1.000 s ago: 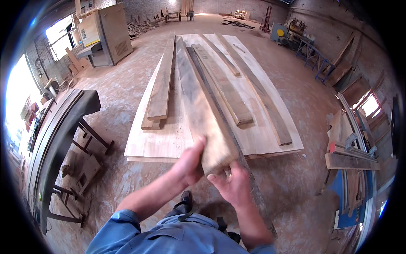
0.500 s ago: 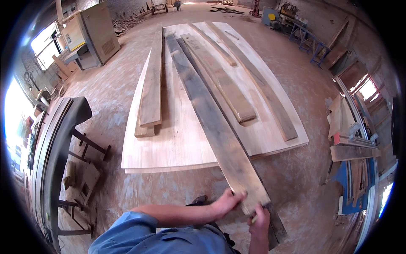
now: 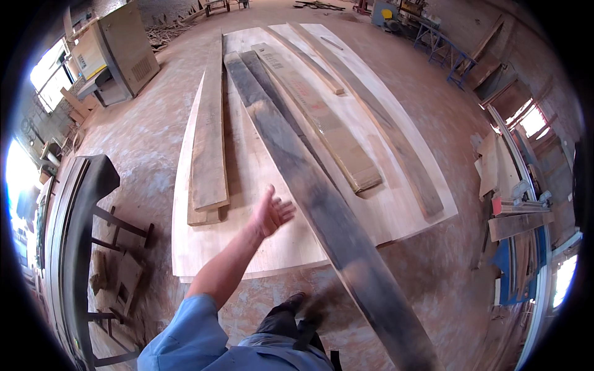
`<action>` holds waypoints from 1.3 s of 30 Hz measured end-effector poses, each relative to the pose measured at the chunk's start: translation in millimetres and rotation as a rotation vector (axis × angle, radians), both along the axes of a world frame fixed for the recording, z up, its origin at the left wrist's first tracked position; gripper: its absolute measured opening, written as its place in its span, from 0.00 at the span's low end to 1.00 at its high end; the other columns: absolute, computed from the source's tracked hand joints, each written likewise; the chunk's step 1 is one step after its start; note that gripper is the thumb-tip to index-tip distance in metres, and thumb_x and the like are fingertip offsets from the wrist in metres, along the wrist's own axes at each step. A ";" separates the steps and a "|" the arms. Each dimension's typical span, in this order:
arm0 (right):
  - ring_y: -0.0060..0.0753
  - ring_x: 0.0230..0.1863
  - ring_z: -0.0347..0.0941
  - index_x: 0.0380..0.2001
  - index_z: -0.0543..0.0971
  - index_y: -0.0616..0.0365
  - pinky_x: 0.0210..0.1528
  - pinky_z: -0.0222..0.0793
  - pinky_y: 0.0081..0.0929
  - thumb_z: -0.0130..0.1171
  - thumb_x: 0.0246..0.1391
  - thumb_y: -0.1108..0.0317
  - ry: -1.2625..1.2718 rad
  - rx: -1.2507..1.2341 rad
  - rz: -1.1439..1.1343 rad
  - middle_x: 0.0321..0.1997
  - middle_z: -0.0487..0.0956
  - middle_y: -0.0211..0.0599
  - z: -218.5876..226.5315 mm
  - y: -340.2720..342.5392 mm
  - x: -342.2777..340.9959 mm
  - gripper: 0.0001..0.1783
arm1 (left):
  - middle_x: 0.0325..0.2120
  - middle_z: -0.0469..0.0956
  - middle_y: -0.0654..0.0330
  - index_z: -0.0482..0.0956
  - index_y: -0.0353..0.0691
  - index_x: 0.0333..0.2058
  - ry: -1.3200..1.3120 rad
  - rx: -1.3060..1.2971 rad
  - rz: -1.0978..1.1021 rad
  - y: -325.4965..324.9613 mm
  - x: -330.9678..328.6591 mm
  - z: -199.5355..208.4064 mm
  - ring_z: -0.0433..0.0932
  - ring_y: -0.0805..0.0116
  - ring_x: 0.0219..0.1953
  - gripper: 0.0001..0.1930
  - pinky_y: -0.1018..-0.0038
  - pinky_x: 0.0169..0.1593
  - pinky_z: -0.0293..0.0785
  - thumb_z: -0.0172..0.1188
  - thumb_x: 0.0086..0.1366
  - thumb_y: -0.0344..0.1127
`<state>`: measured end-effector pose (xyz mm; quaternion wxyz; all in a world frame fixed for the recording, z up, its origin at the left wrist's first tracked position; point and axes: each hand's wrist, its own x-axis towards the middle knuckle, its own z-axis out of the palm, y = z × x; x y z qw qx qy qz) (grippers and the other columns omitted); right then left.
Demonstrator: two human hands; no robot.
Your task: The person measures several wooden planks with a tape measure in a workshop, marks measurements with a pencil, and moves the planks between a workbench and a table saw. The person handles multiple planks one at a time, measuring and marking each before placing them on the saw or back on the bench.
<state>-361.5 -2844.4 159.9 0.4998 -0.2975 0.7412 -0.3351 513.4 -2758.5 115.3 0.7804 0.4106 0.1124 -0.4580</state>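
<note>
A long dark-stained wooden plank [image 3: 315,191] slants from the far end of the pale panel stack [image 3: 266,247] down past its near edge and out at the lower right. My left hand [image 3: 272,213] is off the plank, just left of its middle, fingers spread and thumb up, holding nothing. My right hand is outside the view, and so is the plank's near end. Partly hidden beneath that plank lies another dark board [image 3: 278,105]. To its right is a brown board with a wrapped-looking near end [image 3: 340,148].
Two stacked boards [image 3: 209,161] lie at the panel's left; narrow strips [image 3: 309,62] and a long board [image 3: 383,136] lie at its right. A trestle with long profiles [image 3: 68,229] stands left, a cabinet machine [image 3: 120,55] far left, a blue rack [image 3: 523,260] right.
My left hand has let go of the plank's near end and moved forward to its left side. The plank has come nearer, its near end leaving view. My right hand has left view.
</note>
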 end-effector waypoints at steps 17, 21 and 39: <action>0.29 0.26 0.70 0.38 0.73 0.50 0.22 0.64 0.26 0.41 0.61 0.43 -0.050 -0.258 -0.379 0.30 0.76 0.33 61.1 85.3 -178.9 0.23 | 0.50 0.74 0.58 0.75 0.46 0.49 -0.024 -0.135 -0.087 -45.3 -121.9 -6.9 0.68 0.56 0.56 0.18 0.52 0.59 0.65 0.55 0.63 0.46; 0.24 0.25 0.69 0.32 0.76 0.49 0.21 0.61 0.21 0.42 0.61 0.44 -0.418 -0.539 -0.716 0.27 0.76 0.27 17.6 54.9 -74.6 0.22 | 0.57 0.68 0.53 0.68 0.38 0.57 0.123 -0.021 -0.004 -53.0 -244.4 38.2 0.65 0.52 0.59 0.32 0.51 0.63 0.59 0.60 0.57 0.48; 0.22 0.31 0.67 0.40 0.72 0.45 0.27 0.61 0.24 0.62 0.51 0.46 -0.671 -0.072 -0.802 0.33 0.74 0.22 23.1 -39.9 -91.0 0.20 | 0.57 0.69 0.54 0.69 0.37 0.57 0.142 -0.389 -0.614 -68.2 -623.1 39.5 0.65 0.59 0.61 0.26 0.59 0.64 0.60 0.57 0.64 0.45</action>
